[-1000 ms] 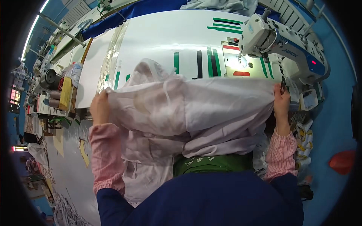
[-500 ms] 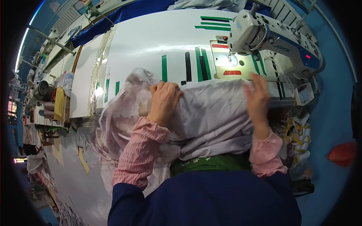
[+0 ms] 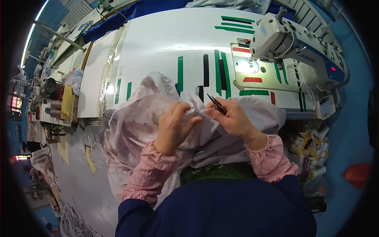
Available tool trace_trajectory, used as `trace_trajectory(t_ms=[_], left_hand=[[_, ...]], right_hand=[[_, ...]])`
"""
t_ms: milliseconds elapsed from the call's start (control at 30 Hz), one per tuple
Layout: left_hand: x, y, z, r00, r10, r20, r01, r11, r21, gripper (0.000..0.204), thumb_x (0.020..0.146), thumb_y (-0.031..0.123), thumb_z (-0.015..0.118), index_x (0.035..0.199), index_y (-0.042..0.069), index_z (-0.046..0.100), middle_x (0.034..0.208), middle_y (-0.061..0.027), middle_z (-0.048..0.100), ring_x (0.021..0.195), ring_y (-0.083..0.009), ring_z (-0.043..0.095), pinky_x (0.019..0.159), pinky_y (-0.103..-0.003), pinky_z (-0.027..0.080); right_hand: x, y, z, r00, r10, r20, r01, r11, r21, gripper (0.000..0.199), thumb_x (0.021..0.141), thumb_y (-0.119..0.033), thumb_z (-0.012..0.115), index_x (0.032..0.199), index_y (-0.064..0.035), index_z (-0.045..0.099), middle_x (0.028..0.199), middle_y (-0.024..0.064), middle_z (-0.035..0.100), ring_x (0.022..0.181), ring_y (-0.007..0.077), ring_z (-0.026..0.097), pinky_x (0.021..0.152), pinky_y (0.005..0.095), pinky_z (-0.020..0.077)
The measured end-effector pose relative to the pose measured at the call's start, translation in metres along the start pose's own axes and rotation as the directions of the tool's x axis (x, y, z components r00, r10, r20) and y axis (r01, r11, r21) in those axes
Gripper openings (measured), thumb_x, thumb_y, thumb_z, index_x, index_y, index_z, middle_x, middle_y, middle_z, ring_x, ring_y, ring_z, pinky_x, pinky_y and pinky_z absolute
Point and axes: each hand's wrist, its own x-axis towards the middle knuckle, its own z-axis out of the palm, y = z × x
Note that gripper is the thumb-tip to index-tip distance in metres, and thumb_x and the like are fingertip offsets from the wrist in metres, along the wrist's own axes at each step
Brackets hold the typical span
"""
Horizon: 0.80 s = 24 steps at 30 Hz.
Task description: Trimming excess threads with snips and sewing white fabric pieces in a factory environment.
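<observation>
Pale grey-white fabric (image 3: 136,114) lies bunched over the front edge of the table and across my lap. Thumb and fingers bent, my left hand (image 3: 173,126) grips a raised edge of it near the middle. Close by on the right, my right hand (image 3: 233,120) is closed around dark thread snips (image 3: 216,104), their points directed up and left. The snips are beside the lifted fabric edge; whether the blades touch it I cannot tell.
A sewing machine (image 3: 300,49) with its lamp lit stands at the back right. Green and black tape strips (image 3: 217,73) mark the white table (image 3: 154,43). Spools and a yellow block (image 3: 68,106) sit at left. A measuring tape (image 3: 312,146) hangs at right.
My right hand has come left from near the machine and now has snips in it. My left hand has moved slightly toward me, lifting a fabric edge. The fabric's right part has bunched up.
</observation>
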Motion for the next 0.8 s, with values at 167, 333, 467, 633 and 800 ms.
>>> trace_trajectory(t_ms=[167, 333, 467, 633, 800], left_hand=[[0.013, 0.014, -0.005, 0.979, 0.150, 0.138, -0.142, 0.988, -0.067, 0.026, 0.077, 0.021, 0.070, 0.086, 0.004, 0.053, 0.074, -0.0103, 0.051, 0.062, -0.0292, 0.055, 0.053, -0.037, 0.043], [0.014, 0.032, -0.012, 0.998, 0.043, -0.056, -0.052, 0.984, -0.173, 0.023, 0.076, 0.017, 0.070, 0.077, 0.004, 0.051, 0.073, -0.0104, 0.048, 0.058, -0.0300, 0.053, 0.051, -0.038, 0.041], [0.016, 0.033, -0.018, 0.984, -0.008, 0.178, 0.041, 0.982, -0.183, 0.023, 0.076, 0.015, 0.070, 0.075, 0.002, 0.050, 0.069, -0.0108, 0.050, 0.058, -0.0324, 0.053, 0.050, -0.039, 0.040], [0.020, 0.035, -0.020, 0.976, 0.139, 0.170, -0.092, 0.962, -0.258, 0.015, 0.077, 0.006, 0.063, 0.074, 0.002, 0.049, 0.063, -0.0132, 0.048, 0.056, -0.0345, 0.052, 0.049, -0.039, 0.039], [0.016, 0.038, -0.017, 0.970, 0.232, 0.069, -0.201, 0.932, -0.303, 0.007, 0.074, -0.001, 0.059, 0.078, 0.001, 0.052, 0.063, -0.0145, 0.050, 0.057, -0.0341, 0.054, 0.050, -0.038, 0.040]], right_hand=[[-0.004, -0.021, 0.004, 0.980, -0.195, -0.040, 0.191, 0.978, -0.089, 0.020, 0.091, -0.020, 0.057, 0.085, -0.0008, 0.055, 0.058, -0.0011, 0.042, 0.052, 0.0054, 0.036, 0.047, 0.0228, 0.0291], [-0.012, -0.032, -0.002, 0.976, -0.209, -0.064, 0.207, 0.978, -0.037, 0.022, 0.091, -0.020, 0.056, 0.082, -0.0003, 0.054, 0.055, 0.0009, 0.042, 0.049, 0.0085, 0.036, 0.047, 0.0242, 0.0306], [-0.013, -0.034, -0.009, 0.963, -0.269, -0.030, 0.268, 0.963, -0.034, 0.025, 0.091, -0.023, 0.057, 0.081, -0.0006, 0.054, 0.054, 0.0002, 0.041, 0.049, 0.0079, 0.036, 0.046, 0.0243, 0.0301], [-0.014, -0.040, -0.013, 0.986, -0.160, 0.044, 0.164, 0.980, -0.112, 0.028, 0.090, -0.025, 0.059, 0.077, -0.0009, 0.054, 0.054, -0.0005, 0.041, 0.050, 0.0075, 0.036, 0.047, 0.0250, 0.0309], [-0.020, -0.038, -0.010, 0.977, -0.207, 0.043, 0.203, 0.976, 0.078, 0.027, 0.090, -0.023, 0.059, 0.075, -0.0006, 0.055, 0.057, -0.0011, 0.048, 0.053, 0.0055, 0.040, 0.048, 0.0245, 0.0339]])
